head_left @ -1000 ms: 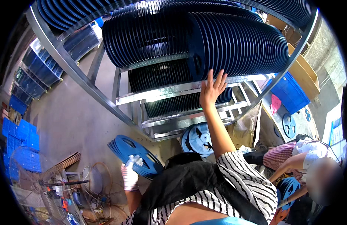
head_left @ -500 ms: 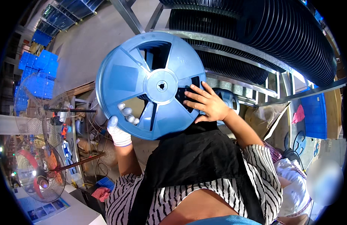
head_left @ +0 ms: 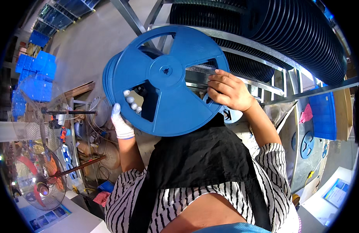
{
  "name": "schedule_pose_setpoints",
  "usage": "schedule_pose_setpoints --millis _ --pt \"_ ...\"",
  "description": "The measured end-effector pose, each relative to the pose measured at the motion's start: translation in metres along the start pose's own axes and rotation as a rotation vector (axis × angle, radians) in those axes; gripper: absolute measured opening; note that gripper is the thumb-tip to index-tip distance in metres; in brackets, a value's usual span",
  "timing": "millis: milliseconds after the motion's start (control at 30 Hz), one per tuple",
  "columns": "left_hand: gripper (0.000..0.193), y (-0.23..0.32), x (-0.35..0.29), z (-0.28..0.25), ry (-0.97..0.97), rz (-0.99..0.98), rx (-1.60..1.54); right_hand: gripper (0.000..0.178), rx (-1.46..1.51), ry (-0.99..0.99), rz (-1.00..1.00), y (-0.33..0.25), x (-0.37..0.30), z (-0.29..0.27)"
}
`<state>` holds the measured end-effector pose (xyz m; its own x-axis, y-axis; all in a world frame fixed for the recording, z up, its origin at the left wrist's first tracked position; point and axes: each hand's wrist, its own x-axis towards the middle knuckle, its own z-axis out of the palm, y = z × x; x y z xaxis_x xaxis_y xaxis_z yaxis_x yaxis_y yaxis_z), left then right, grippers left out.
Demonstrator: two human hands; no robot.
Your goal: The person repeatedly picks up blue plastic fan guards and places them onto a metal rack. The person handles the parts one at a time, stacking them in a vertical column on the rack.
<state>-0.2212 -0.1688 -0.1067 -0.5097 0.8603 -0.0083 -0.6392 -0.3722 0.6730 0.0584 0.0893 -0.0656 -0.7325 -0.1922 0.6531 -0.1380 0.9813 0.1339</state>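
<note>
A large blue plastic reel (head_left: 179, 116) with wide cut-out openings is in front of my chest, its flat face toward me. Behind its left edge show the rims of several more blue reels (head_left: 109, 77), stacked together. My left hand (head_left: 122, 125), in a white glove, is closed on the lower left rim, thumb outside and grey fingertips through an opening. My bare right hand (head_left: 230, 91) grips the right rim of the front reel, fingers curled over its edge at an opening. The front reel sits offset to the right of those behind.
A metal rack (head_left: 241, 37) holding long rows of black reels (head_left: 300, 39) stands ahead on the right. Two wire-guarded fans (head_left: 41, 182) are at the left. Blue crates (head_left: 37, 64) are stacked at far left, and a blue bin (head_left: 323, 112) is at right.
The front reel has shifted right and turned, apart from the stack's left edge. My right hand went from lying spread on its face to gripping its rim. A person at lower right left the view.
</note>
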Motion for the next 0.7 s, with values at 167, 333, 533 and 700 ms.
schedule_pose_setpoints --millis 167,333,533,700 --pt "0.039 -0.017 0.038 -0.026 -0.067 -0.003 -0.09 0.021 0.446 0.033 0.396 0.01 0.0 0.0" --pt "0.029 -0.033 0.057 -0.042 0.256 -0.08 -0.014 0.021 1.518 0.728 1.267 0.007 -0.004 0.013" --pt "0.025 -0.039 0.058 -0.077 0.348 -0.076 -0.051 0.037 1.666 0.988 1.236 0.016 0.008 0.026" --pt "0.024 -0.045 0.077 -0.098 0.417 -0.15 -0.051 0.04 1.525 1.108 1.219 0.021 0.004 0.007"
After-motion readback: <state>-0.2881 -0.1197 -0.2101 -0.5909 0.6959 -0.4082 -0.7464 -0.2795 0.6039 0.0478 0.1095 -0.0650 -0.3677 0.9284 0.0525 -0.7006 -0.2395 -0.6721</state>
